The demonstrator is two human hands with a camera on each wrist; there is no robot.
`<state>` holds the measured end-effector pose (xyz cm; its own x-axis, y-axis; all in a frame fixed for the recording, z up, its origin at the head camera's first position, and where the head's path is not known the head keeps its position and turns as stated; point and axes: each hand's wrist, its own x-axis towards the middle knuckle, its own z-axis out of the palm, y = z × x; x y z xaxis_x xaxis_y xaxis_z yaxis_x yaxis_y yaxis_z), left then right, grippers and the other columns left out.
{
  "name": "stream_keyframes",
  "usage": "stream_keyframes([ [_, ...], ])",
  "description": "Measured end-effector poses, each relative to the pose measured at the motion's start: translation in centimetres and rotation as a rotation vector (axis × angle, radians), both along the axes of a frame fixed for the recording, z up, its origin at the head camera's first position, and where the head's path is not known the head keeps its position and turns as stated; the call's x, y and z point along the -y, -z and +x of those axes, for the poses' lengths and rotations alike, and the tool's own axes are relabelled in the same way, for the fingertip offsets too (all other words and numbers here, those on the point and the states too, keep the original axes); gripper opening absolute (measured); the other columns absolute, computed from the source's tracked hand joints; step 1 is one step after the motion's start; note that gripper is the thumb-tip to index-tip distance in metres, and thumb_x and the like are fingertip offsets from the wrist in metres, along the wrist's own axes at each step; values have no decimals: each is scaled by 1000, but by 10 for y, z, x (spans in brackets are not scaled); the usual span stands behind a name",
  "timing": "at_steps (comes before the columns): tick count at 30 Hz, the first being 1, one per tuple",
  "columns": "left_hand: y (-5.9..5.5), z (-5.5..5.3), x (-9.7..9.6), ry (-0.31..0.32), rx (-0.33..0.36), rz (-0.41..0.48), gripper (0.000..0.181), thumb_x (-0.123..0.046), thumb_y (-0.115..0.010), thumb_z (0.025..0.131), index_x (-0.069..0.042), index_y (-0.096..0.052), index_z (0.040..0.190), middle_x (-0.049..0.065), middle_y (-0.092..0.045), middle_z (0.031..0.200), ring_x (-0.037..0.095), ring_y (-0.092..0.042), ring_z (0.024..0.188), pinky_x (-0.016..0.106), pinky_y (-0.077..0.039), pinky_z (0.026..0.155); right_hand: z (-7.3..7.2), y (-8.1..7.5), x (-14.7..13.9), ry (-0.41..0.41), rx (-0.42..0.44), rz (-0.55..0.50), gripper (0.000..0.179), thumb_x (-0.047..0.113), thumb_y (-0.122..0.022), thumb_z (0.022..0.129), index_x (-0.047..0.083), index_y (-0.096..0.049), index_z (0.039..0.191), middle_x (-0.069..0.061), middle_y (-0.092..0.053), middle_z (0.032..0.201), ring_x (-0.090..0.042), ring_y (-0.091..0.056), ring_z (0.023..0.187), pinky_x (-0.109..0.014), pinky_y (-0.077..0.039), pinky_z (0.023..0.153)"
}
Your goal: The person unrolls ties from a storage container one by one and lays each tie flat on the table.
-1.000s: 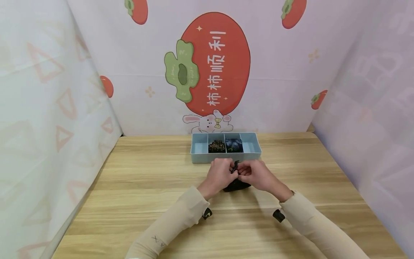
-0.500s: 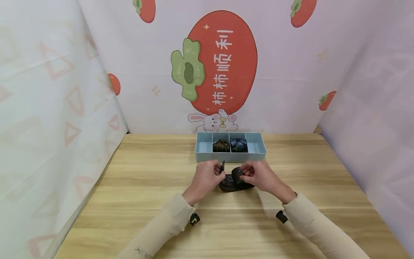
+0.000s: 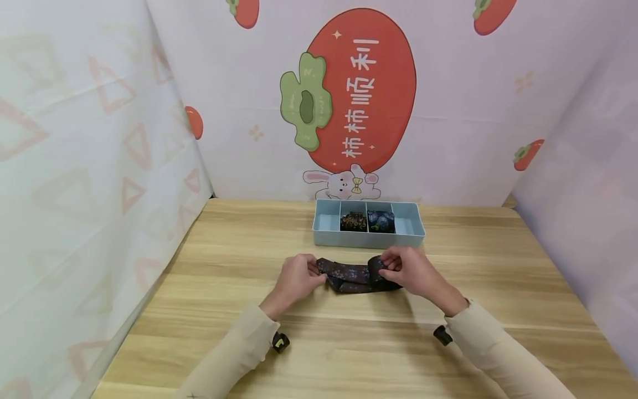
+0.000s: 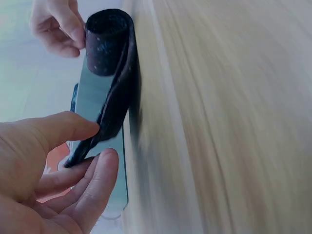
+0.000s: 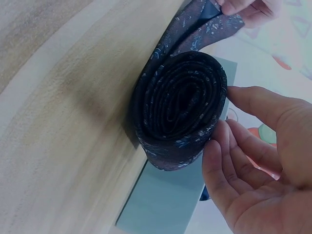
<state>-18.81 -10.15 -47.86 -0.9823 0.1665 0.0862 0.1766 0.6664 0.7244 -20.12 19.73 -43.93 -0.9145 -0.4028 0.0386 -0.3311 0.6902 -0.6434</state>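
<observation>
A dark necktie with small blue and pale flowers lies across the table, partly wound into a coil. My left hand pinches its loose end between thumb and fingers. The coiled part stands on its edge at the right, its spiral layers showing in the right wrist view. My right hand holds this coil with thumb and fingertips at its side. Between the hands stretches a short unwound length, folded over itself near the left fingers.
Behind the hands stands a light blue divided box. Its two middle compartments hold a dark roll with gold-brown pattern and a dark roll with blue pattern. A printed cloth hangs behind the wooden table.
My left hand has moved left, drawing out the necktie's end, so a flat patterned length now shows. The right hand stays at the coil. The head view has shifted slightly.
</observation>
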Motion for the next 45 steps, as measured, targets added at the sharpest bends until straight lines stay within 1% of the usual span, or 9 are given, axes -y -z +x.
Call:
stream_keyframes([
  [4,-6,-2,8,14,3,-4,20,-7,-84,83,0,-75,99,9,-78,91,13,-74,80,21,-62,73,-1,-4,-4,-25,0,0,22,6,-81,92,-4,-74,110,-11,-75,98,-15,-70,85,-28,-61,75],
  [9,-24,-6,9,51,-70,5,24,-4,-83,83,4,-74,104,11,-77,95,17,-73,84,24,-63,77,-3,-9,-6,-56,-33,36,21,7,-82,91,-2,-75,108,-8,-76,95,-14,-71,84,-28,-62,75],
  [13,-38,-10,-5,157,-109,0,27,-2,-80,86,8,-73,110,17,-77,101,22,-75,88,26,-64,79,-8,-12,-5,-78,-94,67,20,7,-84,88,-1,-76,104,-8,-77,91,-14,-71,81,-29,-62,73],
  [16,-41,-13,-20,248,-101,-21,29,-2,-79,87,8,-72,114,20,-76,106,24,-75,91,26,-64,81,-12,-15,-3,-90,-111,80,20,6,-85,87,-2,-77,104,-9,-77,91,-14,-71,80,-29,-63,72],
  [20,-33,-17,-34,310,-87,-66,29,-4,-79,89,7,-72,114,18,-76,107,21,-74,93,26,-63,82,-16,-19,1,-111,-95,103,21,8,-84,88,-2,-77,106,-9,-77,93,-12,-71,81,-29,-63,73],
  [25,-19,-21,-36,303,-66,-114,28,-5,-81,87,4,-73,113,12,-75,104,19,-72,92,29,-62,83,-21,-22,9,-154,-82,133,20,10,-85,89,2,-78,106,-6,-77,94,-10,-70,82,-29,-63,76],
  [32,-3,-26,-30,304,-45,-153,27,-5,-85,84,1,-75,108,10,-76,102,16,-69,90,29,-61,83,-24,-18,14,-197,-117,169,18,10,-86,87,3,-78,102,-6,-77,91,-11,-70,80,-29,-62,74],
  [40,8,-32,-30,349,-49,-141,30,-6,-87,82,-1,-75,109,9,-76,104,14,-70,91,27,-61,83,-20,-8,6,-139,-141,166,18,16,-87,88,5,-77,97,-4,-75,88,-9,-68,78,-29,-61,72],
  [45,12,-34,-29,356,-35,-144,32,-7,-87,82,-2,-75,111,8,-76,106,13,-69,93,28,-61,86,-18,-2,1,-99,-139,142,21,21,-88,87,7,-76,96,-2,-72,86,-7,-63,77,-27,-58,71],
])
